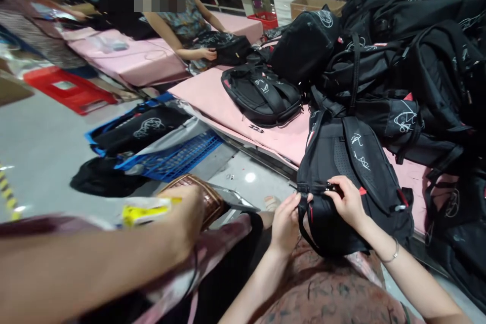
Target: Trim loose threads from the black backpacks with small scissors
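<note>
A black backpack (362,159) with white scrawl on its shoulder strap lies partly on the pink table, its near end in my lap. My left hand (285,220) pinches the edge of the bag at a zippered seam, beside a hanging loop of black strap (306,228). A little to the right, my right hand (346,202) is closed on the same seam, thumb and fingers together at a small dark part, perhaps a zip pull. A red tag (362,191) shows just past my right fingers. What lies inside the grip of each hand is mostly hidden.
Black backpacks (402,61) are heaped on the pink table (281,134) at right. Close on my left, another person's hand (182,217) holds a yellow-and-white packet beside a brown woven item (190,187). A blue crate (178,157) stands on the floor. Other people work behind.
</note>
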Action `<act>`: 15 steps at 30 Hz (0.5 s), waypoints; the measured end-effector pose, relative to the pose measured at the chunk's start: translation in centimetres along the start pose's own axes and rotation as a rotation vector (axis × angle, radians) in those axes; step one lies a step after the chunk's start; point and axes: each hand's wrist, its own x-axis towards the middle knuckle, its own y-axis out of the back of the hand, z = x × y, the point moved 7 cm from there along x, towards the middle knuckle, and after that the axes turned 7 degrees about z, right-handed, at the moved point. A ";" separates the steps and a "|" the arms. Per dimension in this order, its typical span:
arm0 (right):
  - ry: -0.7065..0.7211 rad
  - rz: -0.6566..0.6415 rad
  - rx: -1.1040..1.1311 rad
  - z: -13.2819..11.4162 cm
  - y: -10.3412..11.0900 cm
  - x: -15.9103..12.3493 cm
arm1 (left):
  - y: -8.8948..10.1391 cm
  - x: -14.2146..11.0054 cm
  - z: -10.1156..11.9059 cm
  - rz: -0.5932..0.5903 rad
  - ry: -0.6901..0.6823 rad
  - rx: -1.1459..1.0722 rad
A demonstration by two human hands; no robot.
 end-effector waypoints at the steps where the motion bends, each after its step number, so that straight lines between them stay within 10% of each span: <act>1: 0.038 0.000 -0.001 -0.2 -0.1 -0.2 | 0.0 0.0 0.1 0.007 0.002 -0.004; 15: 0.240 0.027 -0.158 -2.9 -0.8 -0.3 | -0.4 -0.5 0.1 -0.019 -0.019 0.061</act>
